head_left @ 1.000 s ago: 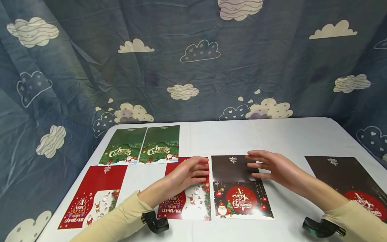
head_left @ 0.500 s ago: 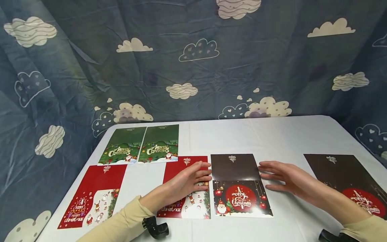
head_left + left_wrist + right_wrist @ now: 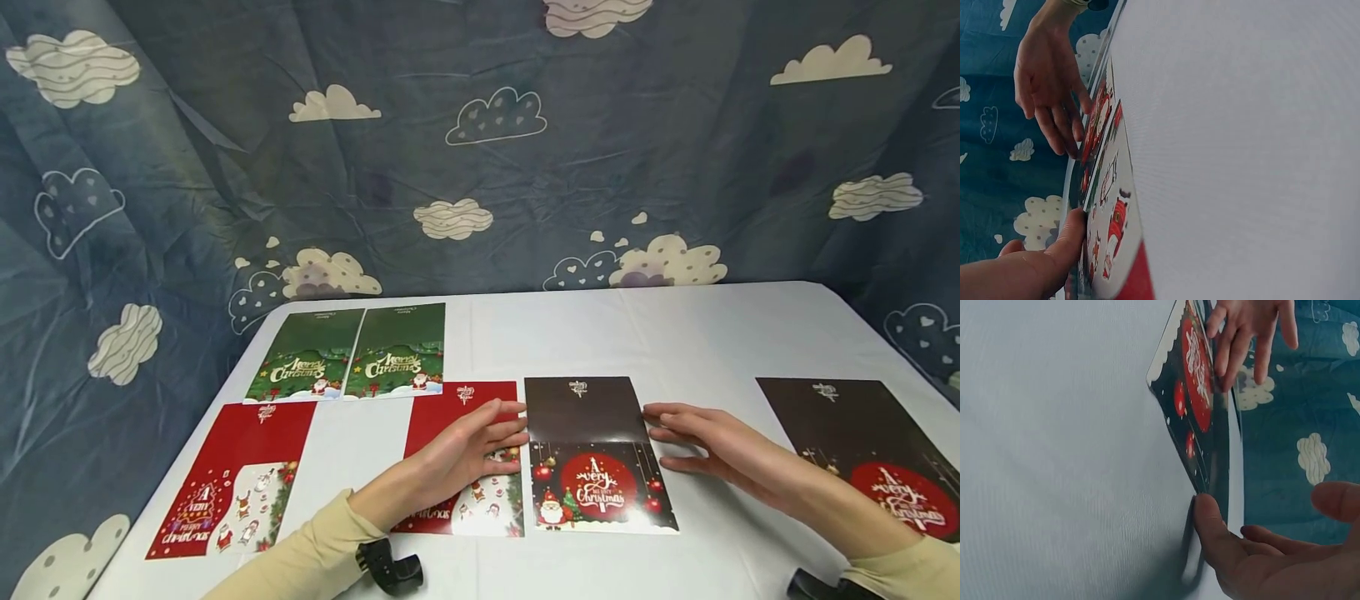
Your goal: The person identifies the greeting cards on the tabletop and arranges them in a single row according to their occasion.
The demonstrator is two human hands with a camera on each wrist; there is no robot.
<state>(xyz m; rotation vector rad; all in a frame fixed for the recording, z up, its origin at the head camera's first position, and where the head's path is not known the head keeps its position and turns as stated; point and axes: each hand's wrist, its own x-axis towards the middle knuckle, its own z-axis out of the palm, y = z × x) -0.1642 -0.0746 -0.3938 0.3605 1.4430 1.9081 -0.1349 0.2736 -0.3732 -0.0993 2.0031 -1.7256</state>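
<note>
A dark brown Christmas card [image 3: 577, 412] with a red circle lies flat between my two hands. My left hand [image 3: 465, 454] is over a red Christmas card [image 3: 491, 517], its extended fingertips at the dark card's left edge. At the dark card's right edge are the fingertips of my right hand [image 3: 712, 442], loosely extended. In the right wrist view, my right thumb [image 3: 1210, 519] touches or nearly touches the dark card's edge. The left wrist view has my left thumb [image 3: 1069, 234] over the red card. Neither hand grips anything.
Two green Christmas cards [image 3: 393, 354] lie side by side at the back left. Another red card [image 3: 232, 475] is at the front left, and a second dark card [image 3: 847, 433] at the right. A white cloth [image 3: 555, 333] covers the table; a cloud-patterned curtain [image 3: 375, 167] hangs behind.
My right hand has moved right and down, from above the dark card's right part to its right edge. The left hand has shifted slightly right, to the card's left edge.
</note>
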